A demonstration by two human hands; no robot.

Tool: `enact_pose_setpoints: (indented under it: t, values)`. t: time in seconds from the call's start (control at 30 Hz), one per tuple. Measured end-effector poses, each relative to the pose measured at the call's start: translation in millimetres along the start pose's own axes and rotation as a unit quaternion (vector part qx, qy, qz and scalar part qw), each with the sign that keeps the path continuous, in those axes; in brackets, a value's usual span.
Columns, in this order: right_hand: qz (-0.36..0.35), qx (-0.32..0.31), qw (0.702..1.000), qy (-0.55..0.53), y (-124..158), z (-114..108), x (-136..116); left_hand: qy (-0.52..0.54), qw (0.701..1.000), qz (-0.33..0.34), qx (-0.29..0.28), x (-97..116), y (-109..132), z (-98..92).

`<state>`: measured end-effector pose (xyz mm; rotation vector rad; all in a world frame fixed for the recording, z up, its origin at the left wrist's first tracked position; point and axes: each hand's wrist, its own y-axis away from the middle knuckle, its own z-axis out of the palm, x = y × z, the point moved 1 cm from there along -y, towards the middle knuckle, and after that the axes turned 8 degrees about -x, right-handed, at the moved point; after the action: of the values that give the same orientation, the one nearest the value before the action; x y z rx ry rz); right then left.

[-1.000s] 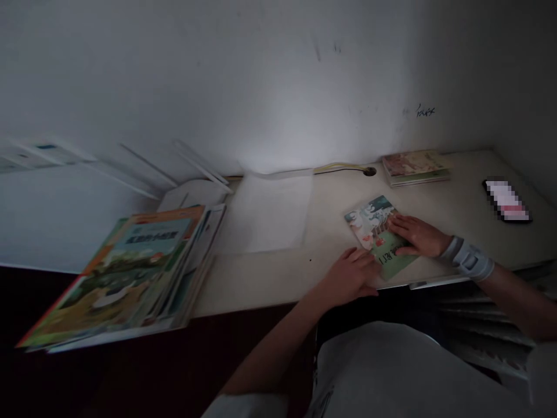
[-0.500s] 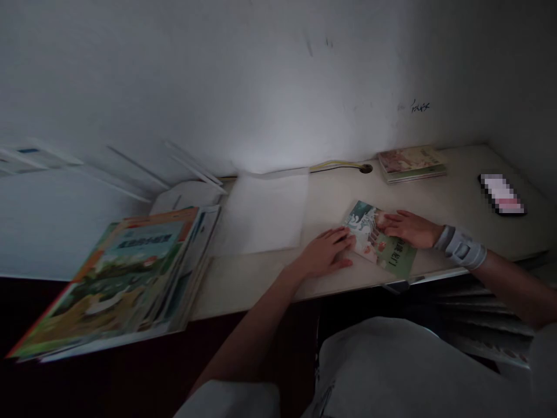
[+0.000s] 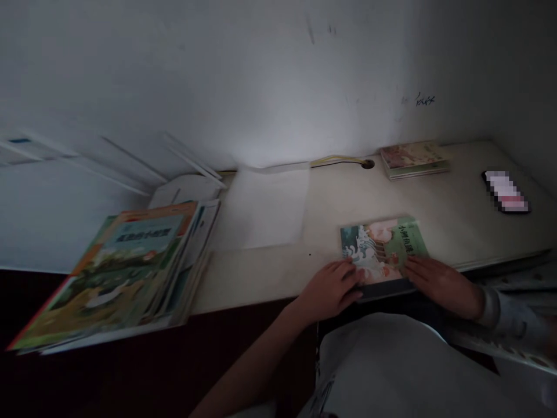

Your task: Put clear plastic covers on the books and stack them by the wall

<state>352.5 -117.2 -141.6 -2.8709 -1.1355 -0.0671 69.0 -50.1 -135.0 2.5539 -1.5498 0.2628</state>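
Green-and-pink illustrated paper book (image 3: 378, 249) lies roughly aligned at the front edge of the cream desk (image 3: 328, 206), cover unopened; left hand (image 3: 331, 288) and right hand (image 3: 444, 285) touch opposite sides, gripping or merely resting, too dim to tell.

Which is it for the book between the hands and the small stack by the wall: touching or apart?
Apart. The head view shows bare tabletop between the book and the small stack.

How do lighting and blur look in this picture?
Head view: dim overall, with a soft glow on the wall; head view: the wristband looks smeared, while the handled book looks sharper; head view: the phone shows a pixelated screen.
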Motion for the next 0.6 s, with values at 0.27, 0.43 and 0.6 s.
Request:
enact_pose_setpoints:
  t: [0.27,0.43,0.6]
  values:
    - [-0.007,-0.060,0.986,-0.154,-11.5,-23.5,28.5,-0.024,0.999,0.035,-0.003,-17.5,-8.1,-4.7]
    - [0.001,-0.091,0.973,-0.211,-15.1,-29.2,30.9,-0.010,0.998,0.044,-0.036,-17.2,-9.8,-11.5]
    - [-0.001,-0.092,0.965,-0.246,-16.0,-33.7,33.6,-0.016,0.998,0.039,-0.050,-14.2,-10.2,-19.1]
